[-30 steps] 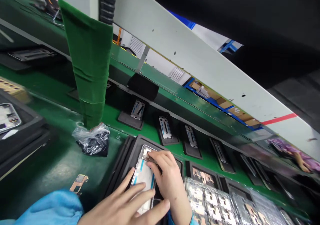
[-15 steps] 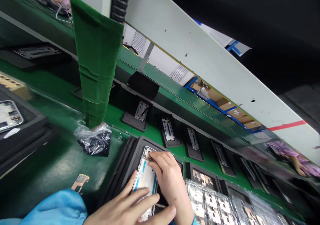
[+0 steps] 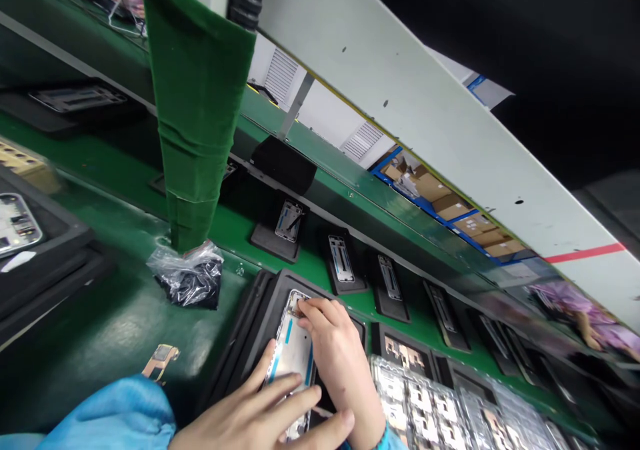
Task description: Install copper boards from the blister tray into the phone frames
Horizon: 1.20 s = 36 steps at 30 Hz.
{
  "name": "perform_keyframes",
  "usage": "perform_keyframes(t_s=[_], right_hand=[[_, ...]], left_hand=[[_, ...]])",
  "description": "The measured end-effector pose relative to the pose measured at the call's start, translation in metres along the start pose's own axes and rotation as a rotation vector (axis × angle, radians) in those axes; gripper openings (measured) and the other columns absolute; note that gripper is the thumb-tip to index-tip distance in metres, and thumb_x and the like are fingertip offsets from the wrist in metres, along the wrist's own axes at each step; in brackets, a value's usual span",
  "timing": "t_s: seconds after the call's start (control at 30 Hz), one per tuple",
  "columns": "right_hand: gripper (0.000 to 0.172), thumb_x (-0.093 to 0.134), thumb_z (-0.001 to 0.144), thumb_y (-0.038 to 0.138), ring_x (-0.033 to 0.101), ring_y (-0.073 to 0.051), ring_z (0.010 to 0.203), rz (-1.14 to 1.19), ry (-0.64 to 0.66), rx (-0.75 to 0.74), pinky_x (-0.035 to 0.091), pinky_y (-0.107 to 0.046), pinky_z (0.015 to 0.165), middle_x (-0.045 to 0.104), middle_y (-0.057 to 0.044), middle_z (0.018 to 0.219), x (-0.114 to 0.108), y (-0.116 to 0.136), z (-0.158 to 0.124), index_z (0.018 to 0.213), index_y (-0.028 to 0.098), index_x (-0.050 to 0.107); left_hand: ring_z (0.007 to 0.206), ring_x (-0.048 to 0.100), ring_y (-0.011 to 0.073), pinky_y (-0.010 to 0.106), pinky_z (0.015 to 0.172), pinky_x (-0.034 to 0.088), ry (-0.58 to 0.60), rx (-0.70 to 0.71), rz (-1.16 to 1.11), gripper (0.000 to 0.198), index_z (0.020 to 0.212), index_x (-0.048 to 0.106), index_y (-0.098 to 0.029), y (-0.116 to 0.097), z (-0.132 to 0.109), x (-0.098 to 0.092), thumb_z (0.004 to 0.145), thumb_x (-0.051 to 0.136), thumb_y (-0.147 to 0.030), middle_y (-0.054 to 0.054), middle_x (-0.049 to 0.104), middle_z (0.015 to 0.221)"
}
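A white-backed phone frame [image 3: 293,350] with blue strips lies in a black fixture [image 3: 255,330] on the green bench. My left hand [image 3: 260,410] comes in from the lower left, its fingers spread across the frame. My right hand [image 3: 343,353] bends over the frame's far end, fingertips pinching a small metal part [image 3: 300,307] there. A thin pale strip [image 3: 324,411] shows beside my left thumb. Both hands hide most of the frame's lower half.
A clear tray of small parts [image 3: 420,403] sits at the lower right. A row of black holders with phone frames [image 3: 341,263] runs along the bench. Nearby are a plastic bag [image 3: 187,280], a green-wrapped post [image 3: 195,103] and a co-worker's arm [image 3: 585,323].
The whole view has shifted slightly as my head turned. My hands have moved a little along with the frame, and my right fingertips stay at its far end.
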State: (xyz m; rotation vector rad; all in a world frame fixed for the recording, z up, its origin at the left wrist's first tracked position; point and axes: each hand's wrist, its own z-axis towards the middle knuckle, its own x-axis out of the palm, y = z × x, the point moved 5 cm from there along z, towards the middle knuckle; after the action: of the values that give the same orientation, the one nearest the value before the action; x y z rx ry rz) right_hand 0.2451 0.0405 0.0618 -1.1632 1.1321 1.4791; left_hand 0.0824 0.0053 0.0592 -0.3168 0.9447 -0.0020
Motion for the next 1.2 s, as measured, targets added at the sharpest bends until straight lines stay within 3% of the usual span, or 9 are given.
perform_keyframes(t_s=[0.13, 0.27, 0.37, 0.47, 0.6, 0.7, 0.83, 0.97, 1.2], right_hand=[[0.029, 0.07, 0.094, 0.002, 0.07, -0.028, 0.101, -0.021, 0.067, -0.004, 0.061, -0.042, 0.089, 0.077, -0.009, 0.115, 0.001, 0.003, 0.001, 0.117, 0.019, 0.075], [0.036, 0.067, 0.092, 0.003, 0.073, -0.032, 0.104, -0.02, 0.136, -0.03, 0.062, -0.048, 0.095, 0.077, -0.016, 0.12, 0.003, 0.008, -0.001, 0.126, 0.015, 0.073], [0.05, 0.062, 0.093, 0.004, 0.069, -0.032, 0.126, 0.037, 0.161, -0.069, 0.058, -0.048, 0.108, 0.071, -0.019, 0.137, -0.002, 0.01, -0.014, 0.142, 0.013, 0.065], [0.058, 0.05, 0.098, 0.006, 0.053, -0.026, 0.148, 0.122, 0.163, -0.109, 0.049, -0.046, 0.12, 0.058, -0.016, 0.158, -0.019, 0.004, -0.037, 0.155, 0.016, 0.053], [0.051, 0.041, 0.108, 0.017, 0.043, -0.025, 0.155, 0.185, 0.061, 0.099, 0.042, -0.051, 0.125, 0.048, -0.014, 0.166, -0.054, -0.053, -0.058, 0.158, 0.021, 0.048], [0.038, 0.049, 0.11, 0.024, 0.066, -0.026, 0.132, 0.172, 0.029, 0.385, 0.056, -0.049, 0.111, 0.067, -0.015, 0.144, -0.065, -0.126, -0.054, 0.147, 0.019, 0.058], [0.035, 0.07, 0.103, 0.036, 0.071, -0.025, 0.111, 0.075, 0.059, 0.724, 0.061, -0.047, 0.095, 0.069, -0.01, 0.132, -0.044, -0.21, -0.038, 0.132, 0.017, 0.066], [0.037, 0.071, 0.102, 0.037, 0.07, -0.026, 0.113, 0.02, 0.07, 0.896, 0.061, -0.046, 0.095, 0.067, -0.012, 0.134, -0.01, -0.253, -0.028, 0.133, 0.017, 0.065], [0.037, 0.071, 0.102, 0.037, 0.07, -0.026, 0.113, 0.028, 0.061, 0.98, 0.061, -0.045, 0.095, 0.066, -0.011, 0.135, 0.007, -0.29, -0.031, 0.133, 0.018, 0.065]], left_hand=[[0.117, 0.075, 0.0211, 0.034, 0.107, 0.059, -0.024, -0.011, -0.052, 0.048, 0.157, 0.051, -0.025, -0.002, 0.005, -0.005, 0.117, 0.025, -0.032, 0.001, 0.077, 0.133], [0.125, 0.071, 0.0258, 0.043, 0.11, 0.058, 0.112, -0.091, -0.173, 0.063, 0.167, 0.031, -0.023, -0.001, 0.002, 0.003, 0.108, 0.049, -0.019, 0.007, 0.071, 0.141], [0.138, 0.062, 0.0255, 0.046, 0.114, 0.055, 0.133, -0.167, -0.255, 0.09, 0.171, 0.014, -0.023, 0.003, -0.004, 0.008, 0.092, 0.05, 0.001, 0.01, 0.061, 0.153], [0.15, 0.048, 0.0237, 0.043, 0.121, 0.048, 0.059, -0.247, -0.32, 0.086, 0.17, 0.016, -0.024, 0.012, -0.008, 0.004, 0.093, 0.049, -0.001, 0.009, 0.048, 0.165], [0.144, 0.053, 0.0302, 0.049, 0.121, 0.043, 0.093, -0.602, -0.312, 0.051, 0.157, 0.046, -0.018, 0.048, -0.015, -0.004, 0.109, 0.038, -0.033, 0.014, 0.057, 0.155], [0.109, 0.072, 0.0339, 0.049, 0.097, 0.054, 0.195, -0.802, -0.301, 0.049, 0.138, 0.061, -0.012, 0.072, -0.018, -0.007, 0.107, 0.037, -0.041, 0.014, 0.076, 0.11], [0.08, 0.072, 0.0269, 0.036, 0.074, 0.049, 0.304, -0.849, -0.316, 0.04, 0.118, 0.068, -0.018, 0.08, -0.013, 0.0, 0.102, 0.041, -0.042, 0.001, 0.071, 0.073], [0.067, 0.068, 0.0262, 0.035, 0.064, 0.04, 0.325, -0.906, -0.24, 0.035, 0.105, 0.068, -0.02, 0.089, -0.01, 0.009, 0.096, 0.04, -0.04, -0.002, 0.065, 0.06], [0.077, 0.076, 0.0314, 0.035, 0.071, 0.054, -0.05, -1.073, -0.523, 0.053, 0.108, 0.07, -0.021, 0.142, 0.014, -0.017, 0.073, 0.072, -0.06, 0.004, 0.08, 0.078]])
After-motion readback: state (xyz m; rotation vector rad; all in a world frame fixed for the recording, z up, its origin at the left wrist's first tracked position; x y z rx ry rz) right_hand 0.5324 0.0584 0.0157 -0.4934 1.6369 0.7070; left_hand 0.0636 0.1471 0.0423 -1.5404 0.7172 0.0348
